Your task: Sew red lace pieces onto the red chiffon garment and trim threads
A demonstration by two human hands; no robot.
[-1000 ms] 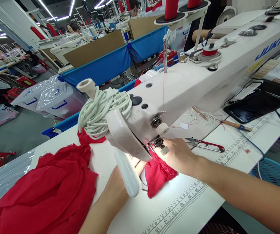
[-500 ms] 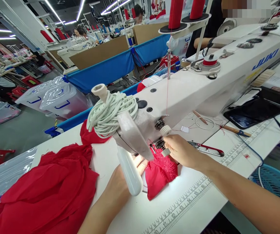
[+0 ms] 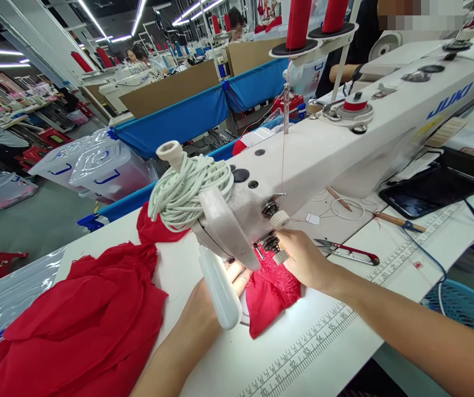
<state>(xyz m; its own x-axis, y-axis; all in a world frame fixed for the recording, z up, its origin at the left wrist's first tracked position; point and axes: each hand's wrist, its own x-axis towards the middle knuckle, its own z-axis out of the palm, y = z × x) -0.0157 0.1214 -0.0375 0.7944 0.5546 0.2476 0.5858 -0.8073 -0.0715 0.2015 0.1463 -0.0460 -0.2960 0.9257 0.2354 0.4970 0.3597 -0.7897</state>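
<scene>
A small red fabric piece (image 3: 268, 306) with a textured lace part lies under the head of a white sewing machine (image 3: 303, 157). My left hand (image 3: 210, 300) rests at the fabric's left edge, fingers stretched out flat and partly behind the machine's white lever (image 3: 220, 289). On the other side, my right hand (image 3: 305, 259) touches the lace part. Its fingertips are hidden behind the tension knobs (image 3: 278, 237), so its grip does not show. The needle area is also hidden by the machine head.
A heap of red fabric (image 3: 84, 325) lies on the left of the table. Thread snips (image 3: 348, 252), a phone (image 3: 427, 193) and a wooden-handled tool (image 3: 400, 221) lie on the right. Pale cord (image 3: 191, 190) is coiled on the machine head. A blue basket (image 3: 470, 309) stands below the table's right edge.
My right hand has shifted very slightly, showing more of the snips' tips. The red fabric and my left hand look nearly the same. The view has moved a touch.
</scene>
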